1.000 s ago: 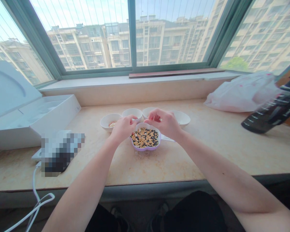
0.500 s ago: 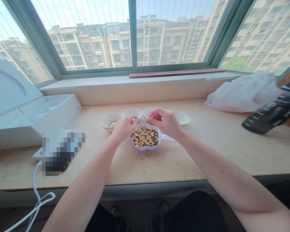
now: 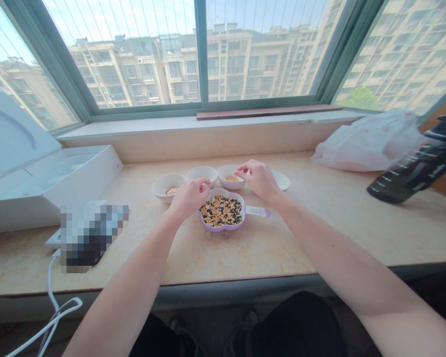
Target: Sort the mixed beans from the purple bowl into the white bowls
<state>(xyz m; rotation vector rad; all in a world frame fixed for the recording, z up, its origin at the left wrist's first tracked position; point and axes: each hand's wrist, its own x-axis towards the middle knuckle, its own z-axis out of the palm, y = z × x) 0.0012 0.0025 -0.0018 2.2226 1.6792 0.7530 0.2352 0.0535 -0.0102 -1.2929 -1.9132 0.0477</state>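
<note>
A white flower-shaped dish with a purple base and a labelled handle holds mixed black and yellow beans. My left hand is at the dish's left edge, in front of a white bowl; its thumb and fingertips are pinched, with any contents too small to make out. Over the right rim of another white bowl, which has yellow grains in it, my right hand is pinched too, and what it holds is unclear. The hand partly hides a fourth white bowl.
On the left, a white bowl contains pale and reddish bits. Farther left are an open white box, a pixelated object and a white cable. A plastic bag and a dark bottle lie to the right.
My right hand has moved slightly up and right, uncovering the yellow grains and the dish's handle. The left hand stays in nearly the same place beside the dish.
</note>
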